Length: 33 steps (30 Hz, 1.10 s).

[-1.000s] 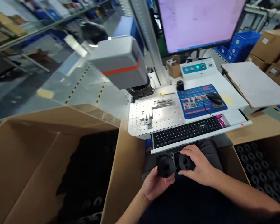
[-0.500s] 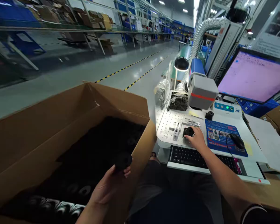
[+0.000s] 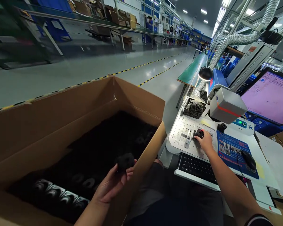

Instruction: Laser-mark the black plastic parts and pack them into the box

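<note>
Over the cardboard box (image 3: 141, 110) on my left, my left hand (image 3: 114, 182) grips a black round part (image 3: 125, 161) between thumb and fingers. Dark parts fill the box, and most of their shapes are lost in shadow. On the perforated white plate (image 3: 176, 138), my right hand (image 3: 206, 141) has its thumb and fingers around another black part (image 3: 199, 134), which sits beside small metal fixture blocks (image 3: 188, 136). The grey machine head with a red stripe (image 3: 227, 106) stands just behind it.
A third black part (image 3: 222, 127) stands behind the blue mouse pad (image 3: 235, 153), which bears a black mouse (image 3: 248, 159). A keyboard (image 3: 195, 166) lies on a pull-out tray. The monitor (image 3: 269, 95) is at right, a fan (image 3: 194, 109) behind the plate.
My view has turned left, so the bench appears further right. My left hand has tilted the part it holds a little. My right hand still holds its part at the fixture.
</note>
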### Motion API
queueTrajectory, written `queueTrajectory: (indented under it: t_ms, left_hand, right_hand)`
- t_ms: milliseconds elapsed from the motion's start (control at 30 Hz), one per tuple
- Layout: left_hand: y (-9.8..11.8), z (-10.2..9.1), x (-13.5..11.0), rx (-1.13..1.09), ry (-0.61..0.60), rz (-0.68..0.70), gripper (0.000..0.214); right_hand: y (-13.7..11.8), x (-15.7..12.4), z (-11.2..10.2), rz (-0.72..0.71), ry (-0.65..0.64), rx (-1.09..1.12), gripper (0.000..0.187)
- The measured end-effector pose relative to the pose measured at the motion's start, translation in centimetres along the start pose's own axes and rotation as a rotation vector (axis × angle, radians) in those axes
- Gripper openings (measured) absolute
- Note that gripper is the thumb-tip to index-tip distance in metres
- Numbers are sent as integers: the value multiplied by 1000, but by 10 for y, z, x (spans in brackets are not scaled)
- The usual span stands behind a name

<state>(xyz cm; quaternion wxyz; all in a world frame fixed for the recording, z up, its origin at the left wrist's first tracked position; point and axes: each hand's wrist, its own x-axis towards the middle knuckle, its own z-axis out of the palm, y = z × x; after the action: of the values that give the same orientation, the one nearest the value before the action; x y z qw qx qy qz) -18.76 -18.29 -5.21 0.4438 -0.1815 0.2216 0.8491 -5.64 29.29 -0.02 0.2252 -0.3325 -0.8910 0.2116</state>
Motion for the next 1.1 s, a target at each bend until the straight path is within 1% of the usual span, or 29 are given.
queueTrajectory:
  t_ms: [100,167,233,300,400,500,600,700,833,933,1033,1100]
  left_hand:
    - [-1,4,-3,-41,26,21,71]
    - [-2,9,-5,-48,51,31,80]
    - [-3,14,-6,-56,71,34,87]
    - [-3,18,-6,-66,81,36,89]
    - [-3,21,-7,-71,93,27,87]
    - [-2,21,-7,-82,92,3,85]
    - [-2,20,-7,-85,85,-19,84]
    - [-3,21,-7,-77,89,-11,83]
    - [-4,20,-6,-76,84,-3,82]
    - [-4,17,-5,-58,76,-4,83]
    - [-3,13,-4,-29,88,4,83]
    - [-2,11,-2,-39,104,5,82]
  right_hand:
    - [0,-2,2,12,10,28,61]
    - [0,-4,2,24,28,39,67]
    - [2,-10,2,30,65,37,75]
    - [6,-17,2,41,115,33,79]
    - [15,-27,8,105,161,61,74]
    - [22,-33,18,170,161,132,69]
    - [24,-34,26,199,166,175,65]
    - [21,-34,27,222,168,177,59]
    - [16,-35,27,229,155,172,55]
    - [13,-34,25,221,137,175,59]
    - [9,-40,15,200,158,167,65]
    - [9,-54,2,170,197,166,65]
